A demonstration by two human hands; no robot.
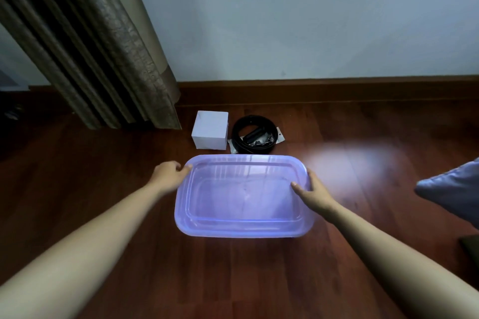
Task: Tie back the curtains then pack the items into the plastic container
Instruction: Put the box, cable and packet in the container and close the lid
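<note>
A translucent purple plastic container [243,228] sits on the wooden floor in front of me; whether it has a lid on I cannot tell. My left hand [169,175] grips its far left corner. My right hand [312,193] holds its right rim, thumb lying over the edge. Beyond the container stand a small white box [210,130] and a coiled black belt [254,134] lying on a clear packet. A brown-grey curtain [103,54] hangs gathered at the left, reaching the floor.
A pale wall with a dark wooden skirting board [337,90] runs behind the items. A grey cushion or cloth [456,189] pokes in at the right edge. Light glares on the floor to the right of the container.
</note>
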